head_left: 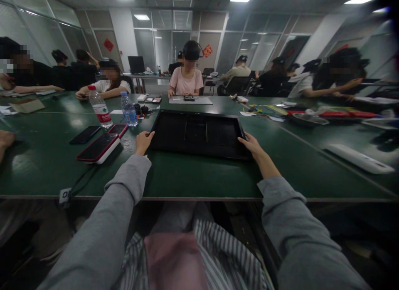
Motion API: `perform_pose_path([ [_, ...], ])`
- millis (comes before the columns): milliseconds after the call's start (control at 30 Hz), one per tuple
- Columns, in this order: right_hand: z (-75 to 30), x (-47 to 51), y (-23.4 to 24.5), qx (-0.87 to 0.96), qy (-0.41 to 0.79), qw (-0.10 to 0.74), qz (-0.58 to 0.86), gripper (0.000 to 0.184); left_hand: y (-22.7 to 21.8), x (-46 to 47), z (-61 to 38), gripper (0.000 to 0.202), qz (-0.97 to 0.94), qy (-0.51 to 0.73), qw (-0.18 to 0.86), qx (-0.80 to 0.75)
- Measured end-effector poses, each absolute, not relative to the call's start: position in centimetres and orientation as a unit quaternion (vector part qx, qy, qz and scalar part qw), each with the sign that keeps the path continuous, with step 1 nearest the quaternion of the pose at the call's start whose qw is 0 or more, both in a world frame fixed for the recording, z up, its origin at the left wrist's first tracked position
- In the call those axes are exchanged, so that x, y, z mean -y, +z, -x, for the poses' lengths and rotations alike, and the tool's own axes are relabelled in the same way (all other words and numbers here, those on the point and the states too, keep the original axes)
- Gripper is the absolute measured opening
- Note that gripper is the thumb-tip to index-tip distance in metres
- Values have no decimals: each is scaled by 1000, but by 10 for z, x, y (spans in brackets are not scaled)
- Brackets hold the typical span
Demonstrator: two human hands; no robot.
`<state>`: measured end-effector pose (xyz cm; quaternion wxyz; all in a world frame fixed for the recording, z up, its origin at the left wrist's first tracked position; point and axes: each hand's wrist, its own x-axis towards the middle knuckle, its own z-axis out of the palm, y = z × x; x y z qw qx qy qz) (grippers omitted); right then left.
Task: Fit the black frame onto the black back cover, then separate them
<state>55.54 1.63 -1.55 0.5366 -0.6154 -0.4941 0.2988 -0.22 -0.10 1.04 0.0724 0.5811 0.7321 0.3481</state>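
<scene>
A black, shallow, tray-like panel [171, 134] with a raised rim lies on the green table in front of me. Near its middle is a smaller rectangular frame with two thin, shiny rods; I cannot make out what the panel belongs to. My left hand [144, 142] grips its left edge near the front corner, thumb on the rim. At the opposite end, my right hand [253, 145] is closed around the right edge, thumb on top. The fingers beneath the rim are partly hidden on both sides.
Left of the panel stand a red-capped bottle [100, 107] and a blue-capped bottle [129, 110], beside a red-edged phone [99, 147] on a white block and a black phone [85, 135]. A white power strip [360, 158] lies right. Other people sit around the table.
</scene>
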Motion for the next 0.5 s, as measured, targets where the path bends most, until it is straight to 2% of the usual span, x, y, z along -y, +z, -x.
perform_pose_path([
  [333, -562, -25, -20, 466, 310, 574, 597, 76, 6, -3, 1, 40, -589, 352, 75, -723],
  [500, -561, -19, -15, 453, 299, 603, 585, 69, 2, -8, 1, 38, -608, 362, 80, -702],
])
